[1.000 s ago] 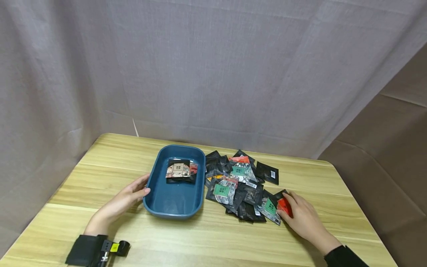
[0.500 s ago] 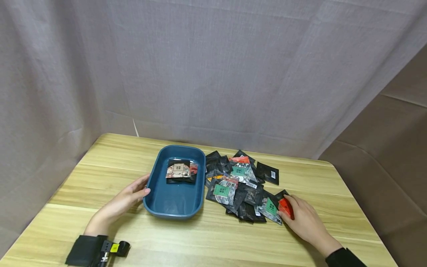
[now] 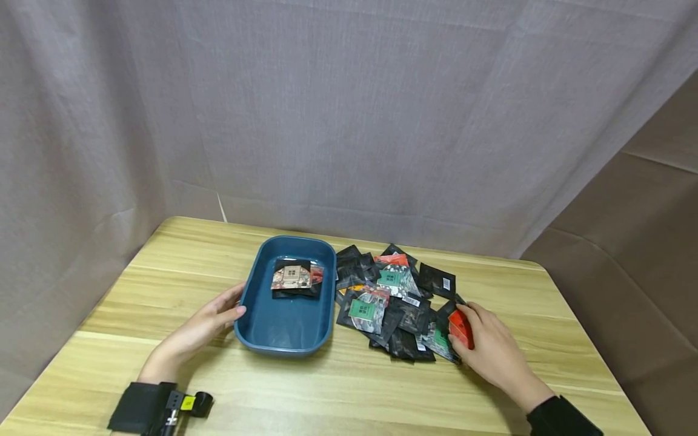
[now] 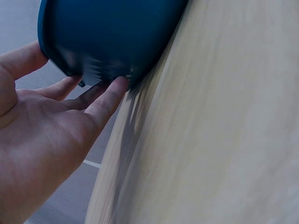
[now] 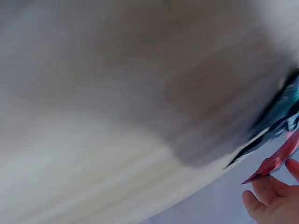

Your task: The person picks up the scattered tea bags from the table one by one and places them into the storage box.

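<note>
My left hand (image 3: 215, 315) rests against the left side of a blue plastic tray (image 3: 283, 342), its extended fingers touching the outer wall and its thumb at the rim. In the left wrist view, those fingers (image 4: 105, 100) are spread along the tray's side. My right hand (image 3: 493, 345) pinches a black sachet with a red label (image 3: 461, 329) at the right end of a sachet pile (image 3: 406, 318). The right wrist view has the red sachet (image 5: 278, 156) between thumb and fingers. Next to it, a green-labelled sachet (image 3: 438, 336) is partly covered.
Inside the tray lie a few stacked sachets (image 3: 291, 278), the top one with a beige label. Beyond the pile's right side is a black sachet with a white barcode (image 3: 438, 281). A grey cloth (image 3: 349, 121) hangs behind the wooden table (image 3: 305, 393).
My right hand has shifted slightly left and up, with the red-labelled sachet now tilted and overlapping more of the green-labelled one. My left hand and the tray have stayed in place.
</note>
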`<state>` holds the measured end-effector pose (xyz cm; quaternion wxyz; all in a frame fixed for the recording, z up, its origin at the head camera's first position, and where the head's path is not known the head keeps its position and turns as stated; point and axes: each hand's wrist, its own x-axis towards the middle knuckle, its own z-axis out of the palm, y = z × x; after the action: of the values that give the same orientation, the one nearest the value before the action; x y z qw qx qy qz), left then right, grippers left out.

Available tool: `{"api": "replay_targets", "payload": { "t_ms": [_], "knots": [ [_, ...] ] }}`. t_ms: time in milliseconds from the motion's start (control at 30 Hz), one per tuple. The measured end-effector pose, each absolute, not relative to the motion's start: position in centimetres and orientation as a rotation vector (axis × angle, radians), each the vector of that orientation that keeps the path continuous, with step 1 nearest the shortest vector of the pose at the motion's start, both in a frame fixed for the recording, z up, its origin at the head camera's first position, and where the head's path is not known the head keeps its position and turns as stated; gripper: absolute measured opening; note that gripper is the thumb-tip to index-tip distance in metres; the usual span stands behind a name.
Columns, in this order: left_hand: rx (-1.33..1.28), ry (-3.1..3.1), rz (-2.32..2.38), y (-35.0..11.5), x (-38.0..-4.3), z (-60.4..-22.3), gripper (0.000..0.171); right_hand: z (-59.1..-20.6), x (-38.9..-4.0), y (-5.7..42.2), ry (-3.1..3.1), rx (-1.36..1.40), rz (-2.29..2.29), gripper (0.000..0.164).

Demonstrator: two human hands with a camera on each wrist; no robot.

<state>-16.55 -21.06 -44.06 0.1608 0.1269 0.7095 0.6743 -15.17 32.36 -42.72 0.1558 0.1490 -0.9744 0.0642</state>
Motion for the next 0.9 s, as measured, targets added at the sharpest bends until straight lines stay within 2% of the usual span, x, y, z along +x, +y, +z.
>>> {"api": "replay_targets", "payload": {
  "t_ms": [567,900],
  "knots": [
    [0.363,2.042,1.931,-21.0,-16.6,-43.8,0.069,-38.3,-17.2,23.7,-2.765,0.789,0.133,0.071],
    [0.35,2.044,1.921,-21.0,-16.5,-43.9,0.068,-37.5,-19.2,18.8,-2.724,0.957,0.144,0.066]
  ]
}}
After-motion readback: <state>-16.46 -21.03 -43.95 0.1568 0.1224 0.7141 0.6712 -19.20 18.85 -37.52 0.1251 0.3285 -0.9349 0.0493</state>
